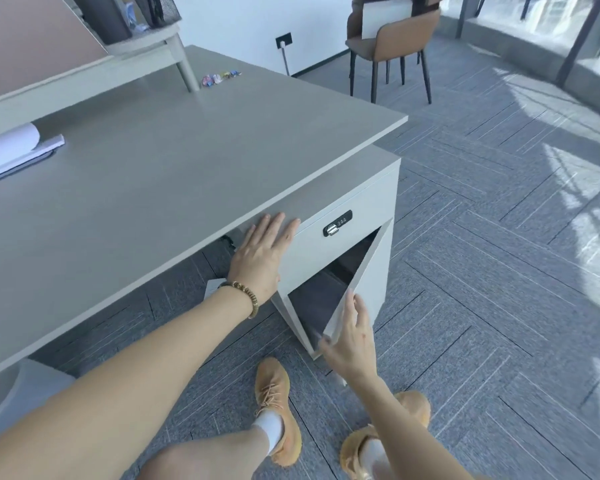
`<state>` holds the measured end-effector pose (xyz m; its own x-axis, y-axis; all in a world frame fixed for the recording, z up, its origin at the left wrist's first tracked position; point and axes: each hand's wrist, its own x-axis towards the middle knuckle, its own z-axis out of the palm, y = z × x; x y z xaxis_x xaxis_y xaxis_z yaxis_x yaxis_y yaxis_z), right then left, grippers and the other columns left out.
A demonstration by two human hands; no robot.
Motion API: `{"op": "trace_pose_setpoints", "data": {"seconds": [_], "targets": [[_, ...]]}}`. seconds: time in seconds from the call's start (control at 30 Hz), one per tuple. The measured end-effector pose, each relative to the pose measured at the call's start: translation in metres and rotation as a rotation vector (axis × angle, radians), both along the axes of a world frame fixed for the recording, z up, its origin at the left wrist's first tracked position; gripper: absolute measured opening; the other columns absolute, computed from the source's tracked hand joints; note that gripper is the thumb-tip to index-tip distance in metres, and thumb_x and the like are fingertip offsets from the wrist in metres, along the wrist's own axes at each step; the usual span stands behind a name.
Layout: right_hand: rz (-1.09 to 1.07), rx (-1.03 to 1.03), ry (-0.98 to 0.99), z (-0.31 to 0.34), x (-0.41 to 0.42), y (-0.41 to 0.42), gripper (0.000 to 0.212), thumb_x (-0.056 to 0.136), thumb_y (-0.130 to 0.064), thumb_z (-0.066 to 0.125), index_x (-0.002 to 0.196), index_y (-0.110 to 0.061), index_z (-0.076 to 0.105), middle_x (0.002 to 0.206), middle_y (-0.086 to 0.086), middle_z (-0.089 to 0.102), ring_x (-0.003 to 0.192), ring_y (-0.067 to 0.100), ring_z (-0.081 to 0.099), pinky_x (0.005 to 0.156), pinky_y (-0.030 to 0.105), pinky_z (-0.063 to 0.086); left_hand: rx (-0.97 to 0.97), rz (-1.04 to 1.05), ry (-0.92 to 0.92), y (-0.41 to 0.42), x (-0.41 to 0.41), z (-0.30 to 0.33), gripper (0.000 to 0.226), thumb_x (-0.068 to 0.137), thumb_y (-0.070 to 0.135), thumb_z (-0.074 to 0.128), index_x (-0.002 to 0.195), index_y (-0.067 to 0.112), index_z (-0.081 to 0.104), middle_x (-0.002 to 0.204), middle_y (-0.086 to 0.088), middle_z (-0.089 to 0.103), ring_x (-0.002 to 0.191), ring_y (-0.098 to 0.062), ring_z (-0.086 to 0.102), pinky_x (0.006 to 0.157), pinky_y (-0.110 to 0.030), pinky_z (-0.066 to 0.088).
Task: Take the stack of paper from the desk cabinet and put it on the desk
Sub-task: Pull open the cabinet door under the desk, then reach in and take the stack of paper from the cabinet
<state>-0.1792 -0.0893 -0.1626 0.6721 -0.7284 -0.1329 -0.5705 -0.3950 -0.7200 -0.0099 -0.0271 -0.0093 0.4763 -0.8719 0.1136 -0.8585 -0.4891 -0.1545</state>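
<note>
The grey desk has a cabinet under its right end. The cabinet door stands partly swung out. My right hand grips the door's lower free edge, thumb on one side and fingers on the other. My left hand, with a beaded bracelet at the wrist, lies flat with spread fingers on the drawer front beside a combination lock. The inside of the cabinet is dark and no paper shows in it. A white stack of paper with a curled top sheet lies at the desk's far left.
A raised shelf stands at the desk's back with small colourful items beside its leg. A brown chair stands beyond the desk. My feet in tan shoes are on the grey carpet below the cabinet.
</note>
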Motion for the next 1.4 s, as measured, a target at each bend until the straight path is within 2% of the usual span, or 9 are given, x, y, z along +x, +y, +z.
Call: {"op": "trace_pose_setpoints", "data": {"seconds": [0.13, 0.43, 0.53, 0.63, 0.73, 0.83, 1.1, 1.27, 1.4], "targets": [[0.045, -0.068, 0.074, 0.01, -0.049, -0.019, 0.103, 0.074, -0.018, 0.063, 0.158, -0.024, 0.004, 0.162, 0.006, 0.023, 0.132, 0.038, 0.049, 0.096, 0.05, 0.052, 0.018, 0.104, 0.016, -0.007, -0.024, 0.002, 0.115, 0.074, 0.018, 0.08, 0.157, 0.018, 0.001, 0.167, -0.007, 0.006, 0.153, -0.032, 0.006, 0.125, -0.045, 0.011], [0.068, -0.222, 0.32, 0.032, -0.125, -0.08, 0.103, 0.082, -0.008, 0.066, 0.156, -0.034, 0.0, 0.126, 0.008, 0.056, 0.106, 0.034, 0.063, 0.087, 0.049, 0.051, 0.034, 0.214, 0.054, -0.015, -0.047, 0.007, 0.122, 0.071, 0.037, 0.083, 0.157, 0.011, 0.0, 0.167, -0.009, 0.003, 0.153, -0.034, 0.002, 0.125, -0.047, 0.008], [-0.024, -0.224, 0.407, 0.038, -0.134, -0.1, 0.087, 0.087, -0.012, 0.057, 0.155, -0.036, 0.009, 0.127, 0.009, 0.057, 0.114, 0.034, 0.058, 0.096, 0.048, 0.042, 0.019, 0.228, 0.038, -0.017, -0.05, 0.005, 0.122, 0.069, 0.039, 0.083, 0.156, 0.01, 0.003, 0.167, -0.01, 0.006, 0.153, -0.035, 0.005, 0.125, -0.049, 0.009], [-0.108, -0.221, 0.418, 0.038, -0.134, -0.12, 0.077, 0.085, -0.029, 0.06, 0.151, -0.029, 0.021, 0.133, 0.011, 0.053, 0.122, 0.035, 0.052, 0.102, 0.051, 0.038, 0.011, 0.233, 0.023, -0.018, -0.051, 0.003, 0.123, 0.068, 0.041, 0.083, 0.157, 0.01, 0.003, 0.167, -0.01, 0.007, 0.153, -0.035, 0.006, 0.124, -0.049, 0.01], [-0.161, -0.269, 0.478, 0.031, -0.126, -0.136, 0.09, 0.08, -0.059, 0.06, 0.152, -0.019, 0.022, 0.146, 0.015, 0.045, 0.136, 0.037, 0.041, 0.111, 0.054, 0.03, 0.002, 0.245, 0.006, -0.019, -0.05, 0.0, 0.123, 0.068, 0.043, 0.083, 0.157, 0.011, 0.004, 0.167, -0.01, 0.009, 0.153, -0.035, 0.007, 0.124, -0.049, 0.01], [-0.195, -0.318, 0.52, 0.026, -0.122, -0.152, 0.102, 0.077, -0.073, 0.054, 0.154, -0.017, 0.019, 0.155, 0.02, 0.036, 0.146, 0.039, 0.026, 0.117, 0.059, 0.018, -0.018, 0.252, -0.015, -0.02, -0.049, -0.005, 0.123, 0.066, 0.045, 0.082, 0.157, 0.012, 0.006, 0.166, -0.009, 0.013, 0.152, -0.035, 0.009, 0.124, -0.05, 0.012], [-0.219, -0.382, 0.615, 0.018, -0.115, -0.19, 0.107, 0.079, -0.078, 0.045, 0.158, -0.014, 0.012, 0.163, 0.024, 0.022, 0.152, 0.044, 0.011, 0.119, 0.064, 0.006, -0.111, 0.254, -0.071, -0.023, -0.043, -0.024, 0.119, 0.058, 0.043, 0.086, 0.153, 0.011, 0.022, 0.16, -0.012, 0.03, 0.147, -0.037, 0.024, 0.12, -0.055, 0.02], [-0.218, -0.374, 0.641, 0.018, -0.1, -0.201, 0.107, 0.081, -0.076, 0.046, 0.16, -0.013, 0.008, 0.166, 0.022, 0.015, 0.154, 0.042, 0.006, 0.118, 0.07, 0.005, -0.147, 0.257, -0.068, -0.027, -0.043, -0.033, 0.111, 0.064, 0.04, 0.08, 0.153, 0.007, 0.022, 0.159, -0.016, 0.028, 0.147, -0.041, 0.021, 0.118, -0.059, 0.016], [-0.143, -0.385, 0.619, 0.016, -0.08, -0.184, 0.103, 0.085, -0.074, 0.043, 0.161, -0.014, 0.008, 0.167, 0.026, 0.001, 0.154, 0.046, -0.005, 0.121, 0.065, 0.005, -0.201, 0.274, -0.025, -0.033, -0.046, -0.035, 0.101, 0.067, 0.03, 0.075, 0.152, 0.004, 0.025, 0.158, -0.019, 0.029, 0.147, -0.042, 0.021, 0.117, -0.063, 0.014]]}}
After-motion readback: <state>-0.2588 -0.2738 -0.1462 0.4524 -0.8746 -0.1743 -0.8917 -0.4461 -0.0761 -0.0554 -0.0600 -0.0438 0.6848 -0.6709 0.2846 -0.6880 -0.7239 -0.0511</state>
